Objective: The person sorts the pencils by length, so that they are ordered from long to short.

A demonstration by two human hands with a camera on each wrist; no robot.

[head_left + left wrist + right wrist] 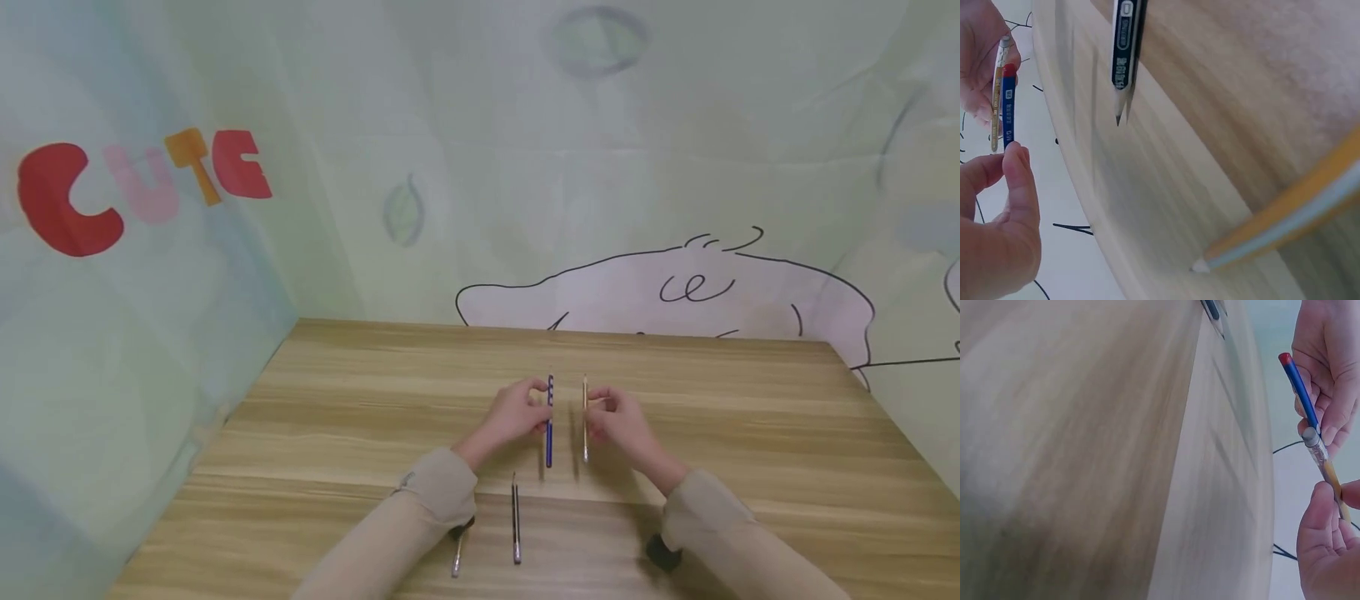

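Between thumb and fingers, my left hand (519, 410) pinches a blue pencil (550, 442) with a red end, its tip pointing away from me. My right hand (621, 423) pinches a yellow pencil (585, 433) that has a silvery eraser end. In the head view the two pencils are held roughly parallel, a small gap apart, above the table. Nearer to me a black pencil (516, 525) lies on the wood. Left of it is an orange-and-light-striped pencil (1285, 212), partly hidden by my left sleeve in the head view.
The wooden table (360, 400) reaches back to a printed cloth backdrop (337, 100) with a line-drawn animal and coloured letters. A dark band (663, 552) shows at my right wrist, close above the tabletop.
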